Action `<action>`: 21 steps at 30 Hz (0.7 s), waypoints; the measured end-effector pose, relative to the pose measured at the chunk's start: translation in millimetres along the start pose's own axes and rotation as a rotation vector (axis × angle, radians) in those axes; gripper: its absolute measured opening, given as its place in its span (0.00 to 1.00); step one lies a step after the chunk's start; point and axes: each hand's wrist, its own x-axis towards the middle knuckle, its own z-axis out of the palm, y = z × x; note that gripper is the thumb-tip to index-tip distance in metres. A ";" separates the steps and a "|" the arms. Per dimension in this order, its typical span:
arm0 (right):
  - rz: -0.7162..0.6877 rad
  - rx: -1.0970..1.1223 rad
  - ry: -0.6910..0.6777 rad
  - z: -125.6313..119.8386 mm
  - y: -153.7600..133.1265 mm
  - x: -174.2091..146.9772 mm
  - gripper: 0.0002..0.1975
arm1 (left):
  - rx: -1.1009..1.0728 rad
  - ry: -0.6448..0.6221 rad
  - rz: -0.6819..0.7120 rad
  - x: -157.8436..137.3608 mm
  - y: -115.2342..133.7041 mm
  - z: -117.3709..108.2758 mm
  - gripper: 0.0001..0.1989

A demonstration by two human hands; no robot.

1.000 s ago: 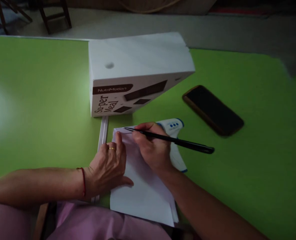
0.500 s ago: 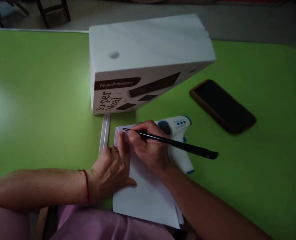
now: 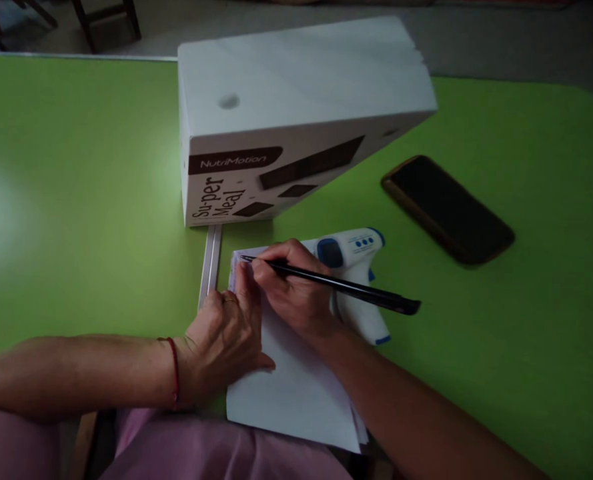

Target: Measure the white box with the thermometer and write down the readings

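A black pen is pinched in my right hand, its tip touching the top left corner of a stack of white paper sheets. My left hand rests on the left side of the sheets, the index finger pointing up to just below the pen tip and the thumb spread out to the right. Some small marks show along the top left edge of the paper, too small to read. Just behind my right hand lies a white and blue infrared thermometer, partly covered by that hand.
A large white NutriMotion box stands on the green table beyond the paper. To its right lies a dark phone in a brown case. A metal strip runs along the table left of the sheets. Dark chair legs stand behind.
My right hand has shifted slightly left along the top of the paper, and the pen's back end has swung left with it. My left hand stays in place on the sheets.
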 end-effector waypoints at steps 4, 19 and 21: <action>-0.047 0.026 0.010 1.0 0.6 0.5 0.08 | 0.030 -0.028 0.011 -0.4 0.4 -2.0 0.50; -0.090 0.111 0.083 5.1 4.0 1.7 0.08 | 0.065 -0.031 -0.006 -1.5 0.4 -3.9 0.51; -0.090 0.109 0.111 5.9 3.6 2.0 0.07 | 0.075 -0.013 -0.013 -1.6 1.2 -3.1 0.52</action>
